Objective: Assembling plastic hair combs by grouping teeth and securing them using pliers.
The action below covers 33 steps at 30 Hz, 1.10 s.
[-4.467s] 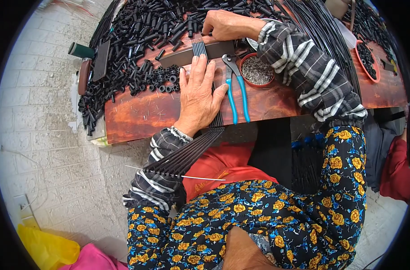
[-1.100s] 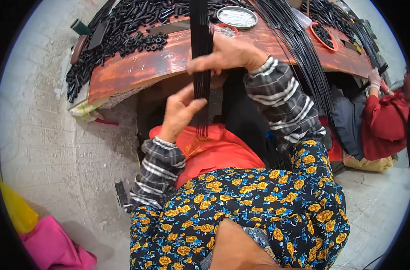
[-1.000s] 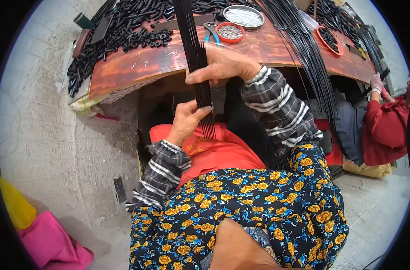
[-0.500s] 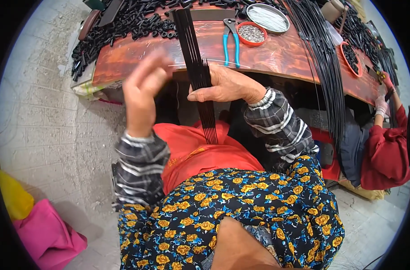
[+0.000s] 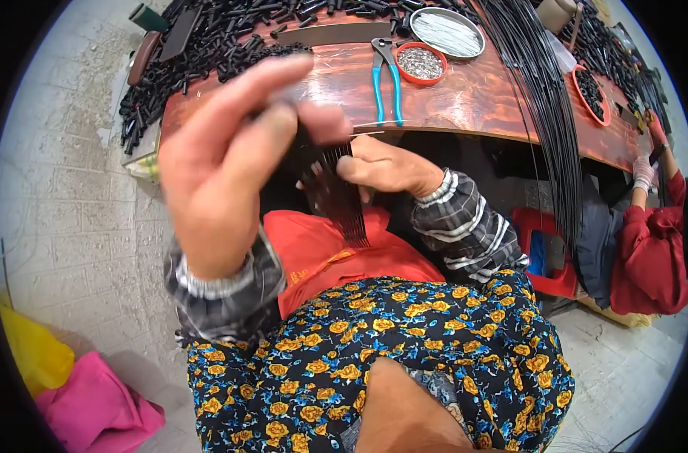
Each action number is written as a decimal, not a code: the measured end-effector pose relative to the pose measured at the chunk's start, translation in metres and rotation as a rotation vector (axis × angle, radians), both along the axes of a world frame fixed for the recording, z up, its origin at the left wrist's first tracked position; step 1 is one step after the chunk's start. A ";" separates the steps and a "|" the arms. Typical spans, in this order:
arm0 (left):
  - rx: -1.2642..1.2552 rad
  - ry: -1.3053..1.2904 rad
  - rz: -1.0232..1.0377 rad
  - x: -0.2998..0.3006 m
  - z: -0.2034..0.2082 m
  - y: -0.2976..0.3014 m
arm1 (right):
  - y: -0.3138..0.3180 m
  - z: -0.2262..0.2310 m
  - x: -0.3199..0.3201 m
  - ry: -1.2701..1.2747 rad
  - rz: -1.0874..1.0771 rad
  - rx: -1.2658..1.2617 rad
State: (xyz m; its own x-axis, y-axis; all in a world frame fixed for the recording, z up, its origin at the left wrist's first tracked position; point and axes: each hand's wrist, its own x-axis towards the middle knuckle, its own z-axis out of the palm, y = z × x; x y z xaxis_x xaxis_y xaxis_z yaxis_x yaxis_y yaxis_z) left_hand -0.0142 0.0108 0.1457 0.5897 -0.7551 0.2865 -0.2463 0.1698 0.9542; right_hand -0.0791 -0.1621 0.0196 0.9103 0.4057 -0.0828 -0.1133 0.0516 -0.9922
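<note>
A bundle of thin black strips (image 5: 342,204) stands upright over the red cloth on my lap, its lower ends fanned slightly apart. My right hand (image 5: 393,167) grips it around the middle, the thumb lying across the strips. In front of the bundle's upper part is my raised left hand (image 5: 212,174), smeared by motion. Its index finger reaches out and the other fingers bend near the strips. Whether the left fingers touch or pinch the bundle cannot be made out, and they hide its top end.
Cutting pliers with teal handles (image 5: 396,94) lie on the wooden table (image 5: 457,109), near a red bowl of small metal pieces (image 5: 421,81) and a round tray of white sticks (image 5: 482,44). Black tubular parts (image 5: 151,98) are heaped at left. Long black strips (image 5: 559,151) hang over the edge; a co-worker (image 5: 644,260) sits at right.
My left hand has come closer to the bundle and now covers its top. The bundle has dropped lower and its upper end has tilted. My right hand has shifted slightly down, still gripping it.
</note>
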 end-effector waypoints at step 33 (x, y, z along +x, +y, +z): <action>0.013 0.804 -0.051 0.002 -0.115 -0.008 | -0.014 0.005 -0.011 -0.294 -0.750 -0.143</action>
State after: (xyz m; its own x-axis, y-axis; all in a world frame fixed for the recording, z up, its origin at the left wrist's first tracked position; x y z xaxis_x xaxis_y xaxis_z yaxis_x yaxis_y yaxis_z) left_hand -0.0118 0.0031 0.0310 0.5765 -0.7869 -0.2200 0.5243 0.1498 0.8382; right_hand -0.0906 -0.1756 0.0242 0.9280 -0.3163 0.1967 0.1670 -0.1188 -0.9788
